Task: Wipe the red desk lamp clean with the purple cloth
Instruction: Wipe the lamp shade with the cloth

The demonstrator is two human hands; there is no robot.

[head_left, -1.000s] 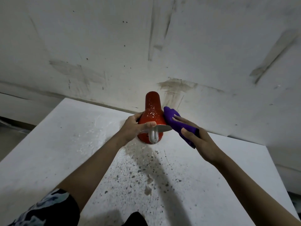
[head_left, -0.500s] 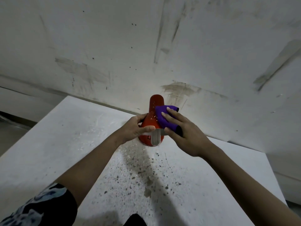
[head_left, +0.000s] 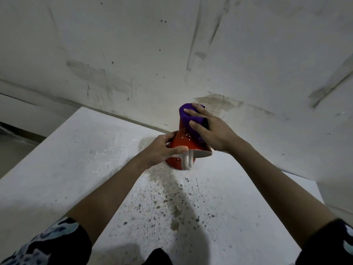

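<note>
The red desk lamp (head_left: 182,141) stands near the back of the white table, its cone shade tilted toward me with a white curled bulb (head_left: 187,161) showing at the rim. My left hand (head_left: 162,151) grips the left side of the shade, thumb along the rim. My right hand (head_left: 209,129) presses the purple cloth (head_left: 188,116) over the narrow top of the shade, fingers spread on it. The cloth hides the shade's top. The lamp's red base (head_left: 174,162) shows below the shade.
The white table (head_left: 76,169) is speckled with dark spots and a stain in front of the lamp. A stained white wall (head_left: 172,54) rises right behind the lamp. The table's left edge drops to the floor (head_left: 11,150).
My right hand has carried the cloth from the shade's right side up over its narrow top. The left hand has kept its hold on the shade.
</note>
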